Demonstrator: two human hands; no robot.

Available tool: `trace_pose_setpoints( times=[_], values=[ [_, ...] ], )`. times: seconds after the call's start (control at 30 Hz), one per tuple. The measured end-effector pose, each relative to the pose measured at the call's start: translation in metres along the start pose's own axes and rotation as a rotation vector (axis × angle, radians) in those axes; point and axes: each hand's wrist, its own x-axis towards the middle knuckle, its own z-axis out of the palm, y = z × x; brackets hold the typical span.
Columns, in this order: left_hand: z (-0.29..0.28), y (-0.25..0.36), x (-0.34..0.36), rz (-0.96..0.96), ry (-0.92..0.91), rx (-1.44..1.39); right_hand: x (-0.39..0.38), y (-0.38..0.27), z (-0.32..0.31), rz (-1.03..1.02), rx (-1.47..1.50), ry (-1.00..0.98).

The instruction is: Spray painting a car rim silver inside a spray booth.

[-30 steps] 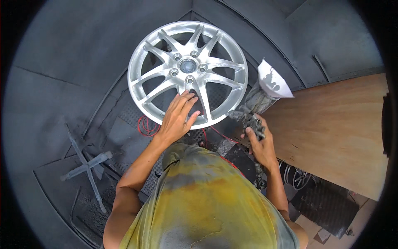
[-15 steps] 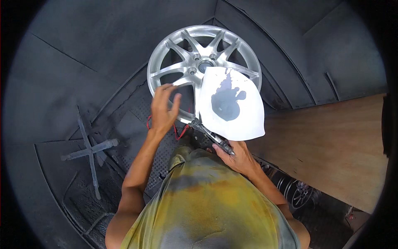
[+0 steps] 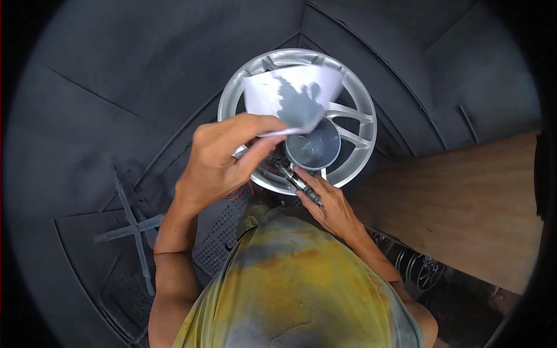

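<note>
My left hand (image 3: 235, 153) is closed on the near edge of a white sheet (image 3: 261, 98) marked with a grey stain, raised over the silver wheel rim (image 3: 361, 152). My right hand (image 3: 322, 203) grips a dark, grimy spray gun (image 3: 296, 181) below it. The gun's round cup (image 3: 319, 148) is uncovered, with grey liquid inside, and sits above the rim in my view. Much of the rim's middle is hidden behind sheet and cup.
Grey booth walls (image 3: 133, 87) surround the rim. A cross-shaped metal stand (image 3: 133, 229) lies at left. A wooden panel (image 3: 458, 203) spans the right, above other wheels (image 3: 423, 269). A red hose (image 3: 238, 194) runs under the rim.
My left hand has moved from the rim onto the white sheet, lifting it off the cup and exposing the liquid. My right hand brought the gun inward to the middle.
</note>
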Motion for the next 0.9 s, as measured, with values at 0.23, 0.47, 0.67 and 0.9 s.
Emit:
trace_pose_setpoints(
  times=[0.23, 0.47, 0.67, 0.9],
  values=[
    [0.011, 0.023, -0.009, 0.040, -0.247, 0.169, -0.012, 0.005, -0.004, -0.032, 0.024, 0.001],
    [0.026, 0.099, -0.060, -0.173, -0.087, 0.263, -0.035, 0.021, -0.012, -0.106, 0.140, -0.182],
    [0.080, 0.160, -0.190, -0.768, 0.478, 0.197, -0.040, 0.015, 0.007, -0.154, 0.182, -0.422],
    [0.194, 0.231, -0.254, -1.348, 1.031, -0.583, -0.049, -0.048, 0.051, -0.172, 0.155, -0.943]
  ],
)
